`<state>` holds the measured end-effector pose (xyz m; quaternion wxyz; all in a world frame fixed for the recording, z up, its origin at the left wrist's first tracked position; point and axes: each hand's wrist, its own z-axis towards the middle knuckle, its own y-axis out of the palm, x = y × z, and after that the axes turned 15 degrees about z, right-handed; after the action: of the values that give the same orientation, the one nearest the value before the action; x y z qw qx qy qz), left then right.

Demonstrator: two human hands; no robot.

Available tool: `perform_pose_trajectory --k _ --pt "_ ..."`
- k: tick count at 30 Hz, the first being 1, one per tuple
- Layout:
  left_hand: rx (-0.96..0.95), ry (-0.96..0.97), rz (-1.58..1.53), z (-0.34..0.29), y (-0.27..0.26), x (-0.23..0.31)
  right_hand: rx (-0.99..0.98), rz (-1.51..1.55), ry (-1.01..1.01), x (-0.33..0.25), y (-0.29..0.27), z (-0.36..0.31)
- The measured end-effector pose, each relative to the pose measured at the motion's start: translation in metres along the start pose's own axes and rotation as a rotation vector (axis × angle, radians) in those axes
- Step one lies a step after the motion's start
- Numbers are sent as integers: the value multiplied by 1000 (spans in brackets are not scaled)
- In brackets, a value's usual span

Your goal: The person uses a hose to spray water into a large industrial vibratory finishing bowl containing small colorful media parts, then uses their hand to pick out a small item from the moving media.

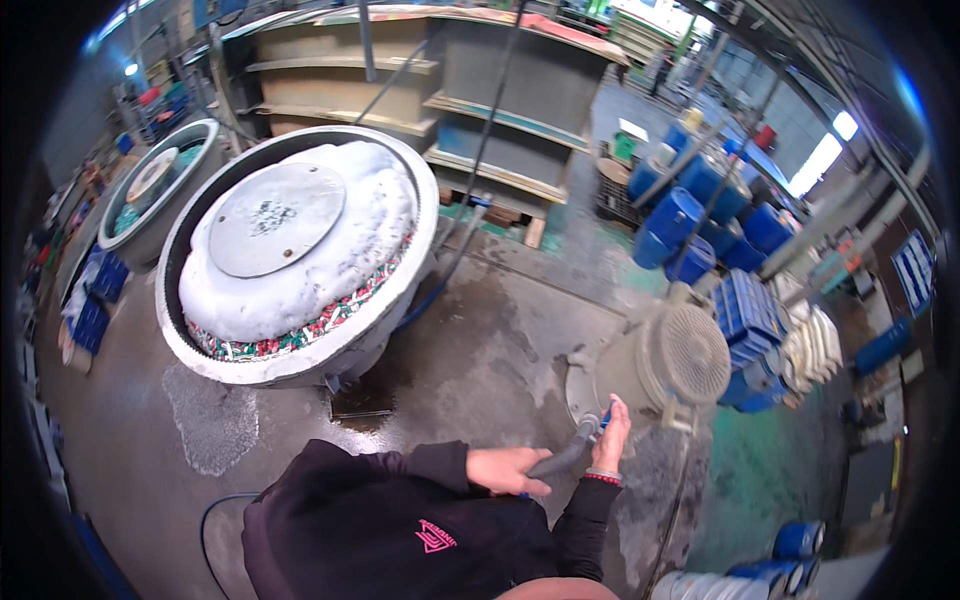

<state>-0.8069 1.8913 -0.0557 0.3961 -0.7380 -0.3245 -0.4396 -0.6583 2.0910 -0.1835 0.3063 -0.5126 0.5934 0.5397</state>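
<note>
My left hand (508,470) is closed round a thick grey hose (563,460) close in front of my body. To its right, my right hand (612,437) has its fingers pointing away from me, at the hose's far end. A small blue valve lever (606,414) lies against those fingers, partly hidden by them. Just beyond the hose end stands a beige cylindrical machine (650,365) with a round perforated top. At the left is a large round tub (425,235) heaped with white foam (370,195). A round metal plate (275,210) rests amid the foam; small red, green and white pieces (330,322) show along the near edge.
Another round tub (210,160) stands behind at the far left. Grey partitions (515,80) rise at the back. Blue drums (672,222) and blue crates (745,310) crowd the right. A wet patch (210,415) marks the floor, and a thin blue hose (207,525) lies near my left side.
</note>
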Motion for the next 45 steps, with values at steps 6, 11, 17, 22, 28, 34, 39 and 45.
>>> perform_pose_trajectory --k 6,11,17,22,28,34,39,45 --pt "413 0 257 94 -67 -31 -116 100 -272 -1 102 148" --pt "647 -133 78 149 -145 -14 -312 94 -278 -11 195 273" --pt "1205 -253 -154 217 -203 -12 -1010 214 28 -16 358 320" --pt "1511 -174 -433 235 -255 -5 -1397 420 469 -2 480 277" --pt "1644 -5 -480 265 -328 -37 -1644 383 694 24 559 291" --pt "1739 -51 -483 260 -378 -66 -1624 297 747 49 601 310" --pt "1756 -245 -518 243 -403 -60 -1559 158 814 81 614 332" --pt "1927 -272 -488 267 -452 -93 -1619 242 789 95 659 334"
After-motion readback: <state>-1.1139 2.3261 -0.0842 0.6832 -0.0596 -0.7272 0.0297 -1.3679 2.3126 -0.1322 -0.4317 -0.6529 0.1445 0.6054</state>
